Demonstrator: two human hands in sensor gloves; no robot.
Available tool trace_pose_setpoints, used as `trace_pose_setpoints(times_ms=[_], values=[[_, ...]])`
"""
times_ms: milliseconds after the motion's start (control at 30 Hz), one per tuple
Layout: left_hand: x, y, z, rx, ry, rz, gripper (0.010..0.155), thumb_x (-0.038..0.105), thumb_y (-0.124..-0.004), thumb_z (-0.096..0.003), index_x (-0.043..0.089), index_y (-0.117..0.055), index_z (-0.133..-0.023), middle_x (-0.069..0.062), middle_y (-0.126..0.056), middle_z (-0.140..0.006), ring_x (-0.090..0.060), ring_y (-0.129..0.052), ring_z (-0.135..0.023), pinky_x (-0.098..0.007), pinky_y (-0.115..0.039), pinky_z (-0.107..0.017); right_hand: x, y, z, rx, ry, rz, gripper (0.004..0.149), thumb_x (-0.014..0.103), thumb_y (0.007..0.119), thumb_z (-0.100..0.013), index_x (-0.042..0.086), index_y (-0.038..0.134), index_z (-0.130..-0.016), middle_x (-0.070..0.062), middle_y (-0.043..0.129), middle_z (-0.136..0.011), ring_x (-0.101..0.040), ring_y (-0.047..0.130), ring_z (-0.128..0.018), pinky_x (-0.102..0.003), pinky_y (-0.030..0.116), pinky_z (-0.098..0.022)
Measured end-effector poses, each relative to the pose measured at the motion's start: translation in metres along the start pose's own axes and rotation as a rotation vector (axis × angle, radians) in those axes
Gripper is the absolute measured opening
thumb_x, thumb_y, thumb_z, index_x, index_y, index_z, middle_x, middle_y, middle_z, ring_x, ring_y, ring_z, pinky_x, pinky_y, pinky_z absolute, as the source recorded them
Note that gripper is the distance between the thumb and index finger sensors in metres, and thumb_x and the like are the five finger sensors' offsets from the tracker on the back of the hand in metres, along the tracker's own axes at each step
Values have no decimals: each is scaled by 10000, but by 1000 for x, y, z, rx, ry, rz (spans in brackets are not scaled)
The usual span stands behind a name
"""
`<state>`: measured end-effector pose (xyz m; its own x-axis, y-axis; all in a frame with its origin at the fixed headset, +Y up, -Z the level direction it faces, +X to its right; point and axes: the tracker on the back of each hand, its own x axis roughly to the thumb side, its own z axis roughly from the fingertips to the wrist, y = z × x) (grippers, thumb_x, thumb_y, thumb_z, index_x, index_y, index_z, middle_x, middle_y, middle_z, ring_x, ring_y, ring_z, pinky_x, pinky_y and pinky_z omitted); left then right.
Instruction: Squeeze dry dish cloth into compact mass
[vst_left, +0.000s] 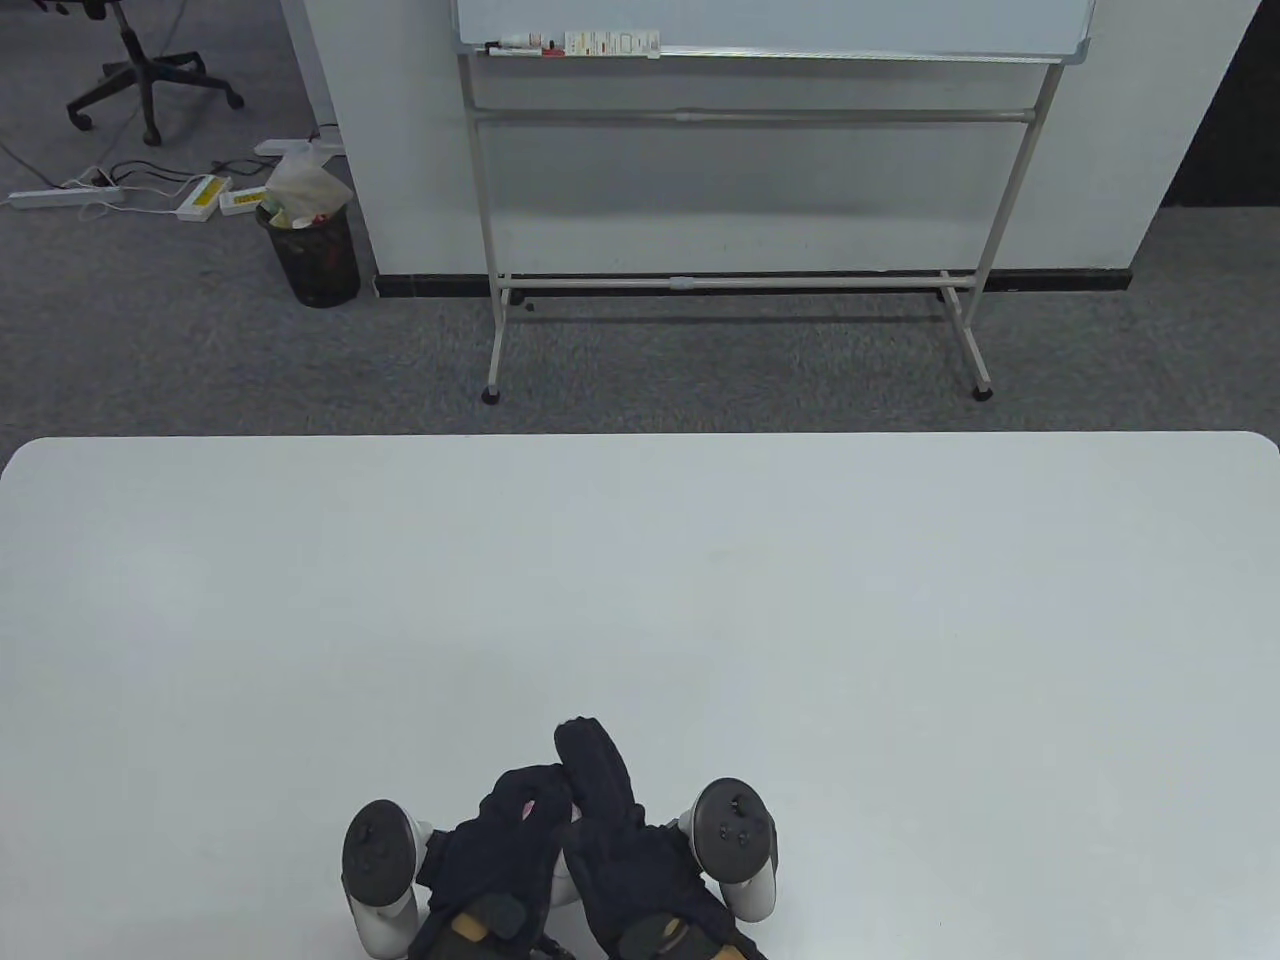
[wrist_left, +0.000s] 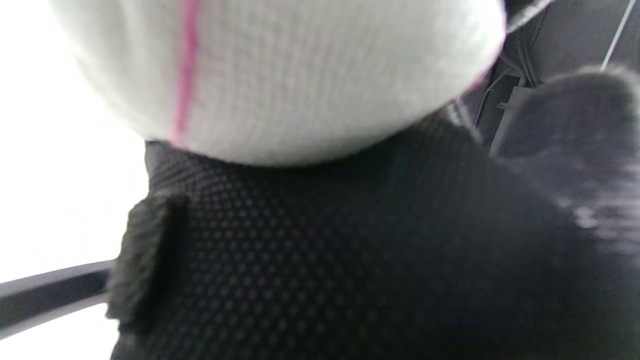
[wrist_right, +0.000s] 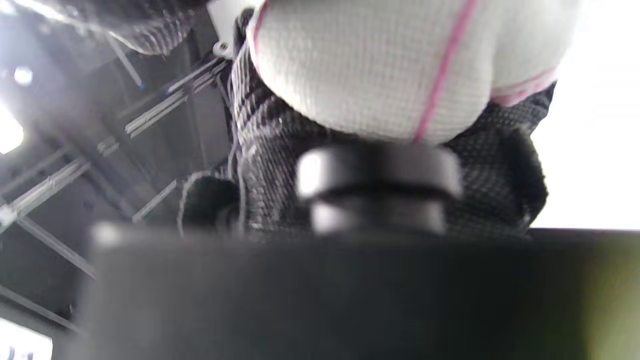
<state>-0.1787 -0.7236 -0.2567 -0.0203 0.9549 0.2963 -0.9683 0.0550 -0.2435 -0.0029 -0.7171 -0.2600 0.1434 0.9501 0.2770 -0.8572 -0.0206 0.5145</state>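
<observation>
The dish cloth is white with thin pink stripes. In the table view only a small patch of the cloth shows between my two gloved hands at the table's near edge, centre. My left hand and right hand are cupped together around it, the right hand's fingers lying over the left. In the left wrist view the cloth is a rounded bulge pressed against the black glove. In the right wrist view the cloth bulges the same way above the glove.
The white table spreads wide around my hands. Beyond its far edge a whiteboard stand stands on grey carpet. A black waste bin and an office chair are at the far left.
</observation>
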Motion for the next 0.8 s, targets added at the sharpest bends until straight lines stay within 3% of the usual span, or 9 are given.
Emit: trace_pose_setpoints(times_ms=[167,267,333,400,467,600,633,733,800], values=[[9,5,3,47,-77,12,432,512,-632,-589,249,-554,-922,-11,-751,-821,-236,-820,-727,-472,-750,-564,-12,-12,3,-66,105,-94,872,709,538,-495,230,66,-1049,-146,-48,-1055,-511,126,-1020,-704,250,-676],[13,3,2,45,-104,22,433,490,-614,-596,258,-503,-943,-7,-697,-870,-245,-770,-786,-486,-703,-620,-21,-14,4,-48,173,-134,888,724,565,-487,199,121,-1050,-217,65,-1059,-582,318,-980,-708,441,-638],[13,-1,2,40,-113,-25,435,444,-613,-596,254,-472,-961,-37,-578,-961,-317,-634,-892,-550,-560,-692,-23,-9,4,-15,167,-191,890,721,588,-493,186,152,-1055,-249,120,-1051,-604,419,-948,-694,547,-603],[12,-6,3,97,-98,-179,451,425,-621,-581,244,-487,-972,-95,-429,-1031,-396,-352,-978,-626,-281,-706,-21,-6,2,0,149,-177,892,698,621,-501,177,154,-1055,-264,111,-1041,-595,486,-929,-664,626,-570],[10,-6,3,102,-74,-259,472,465,-588,-572,251,-485,-981,-83,-436,-1031,-413,-377,-970,-634,-293,-688,-19,-7,2,-16,148,-112,872,648,653,-508,158,178,-1051,-268,206,-1035,-589,570,-868,-632,669,-538],[-3,-7,6,72,6,-22,516,487,-581,-588,263,-395,-1012,-64,-323,-1052,-448,-284,-984,-647,-290,-692,-9,-8,1,-38,105,-6,733,532,638,-526,142,285,-1037,-239,364,-1000,-527,692,-759,-577,713,-460],[-6,-8,6,70,19,9,517,494,-579,-589,289,-376,-1018,-166,-233,-1076,-466,-291,-980,-648,-315,-691,-6,-8,0,-26,90,7,691,509,637,-536,142,323,-1030,-229,386,-995,-521,697,-740,-570,708,-450],[-12,-9,2,-22,58,111,561,518,-553,-600,258,-325,-1042,-184,-256,-1097,-484,-401,-977,-654,-395,-689,2,-11,1,-84,19,98,608,451,661,-537,136,419,-998,-221,455,-961,-505,735,-676,-556,718,-405],[-17,-13,2,-97,68,247,601,561,-511,-606,239,-286,-1060,-184,-220,-1109,-496,-350,-989,-659,-368,-695,10,-12,2,-123,-35,202,577,421,669,-533,144,449,-988,-216,469,-954,-498,741,-668,-559,716,-401]])
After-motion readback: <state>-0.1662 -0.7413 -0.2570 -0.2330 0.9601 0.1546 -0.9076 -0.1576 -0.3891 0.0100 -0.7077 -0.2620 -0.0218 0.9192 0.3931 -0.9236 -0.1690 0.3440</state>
